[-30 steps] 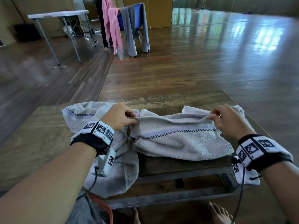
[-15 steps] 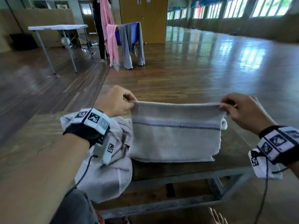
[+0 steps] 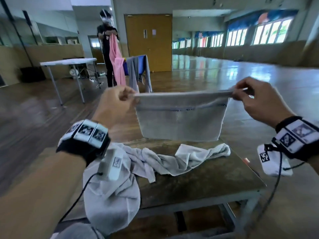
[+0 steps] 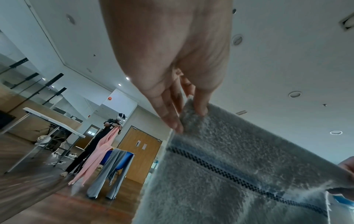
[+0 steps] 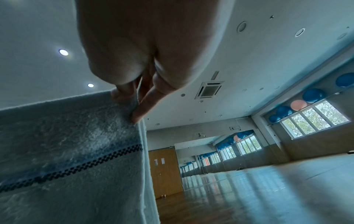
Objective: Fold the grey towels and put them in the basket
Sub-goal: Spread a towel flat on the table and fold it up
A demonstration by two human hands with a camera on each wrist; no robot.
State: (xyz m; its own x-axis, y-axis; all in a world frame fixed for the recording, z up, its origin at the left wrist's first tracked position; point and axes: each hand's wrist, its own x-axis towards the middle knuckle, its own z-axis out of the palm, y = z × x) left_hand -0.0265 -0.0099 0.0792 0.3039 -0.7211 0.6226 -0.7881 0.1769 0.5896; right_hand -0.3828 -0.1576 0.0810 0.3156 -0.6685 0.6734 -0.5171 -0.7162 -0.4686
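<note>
A grey towel point(image 3: 181, 118) with a dark checkered stripe hangs stretched in the air above the table point(image 3: 207, 180). My left hand point(image 3: 119, 102) pinches its top left corner, and my right hand point(image 3: 255, 100) pinches its top right corner. The left wrist view shows the fingers point(image 4: 170, 115) nipping the towel point(image 4: 239, 174) edge; the right wrist view shows the same pinch on the towel point(image 5: 67, 144) by the right hand point(image 5: 132, 103). A second grey towel point(image 3: 155, 161) lies crumpled on the table and droops over its near left edge. No basket is in view.
The low wooden table has a metal frame point(image 3: 189, 206) below. Across the hall a person point(image 3: 107, 49) holds a pink cloth point(image 3: 117, 66) beside a chair draped with grey cloths point(image 3: 138, 73) and a white folding table point(image 3: 69, 62). Wide wooden floor lies beyond.
Both hands have lifted the striped towel off the table until it hangs free and taut. The view has tilted upward. The crumpled towel stays on the table.
</note>
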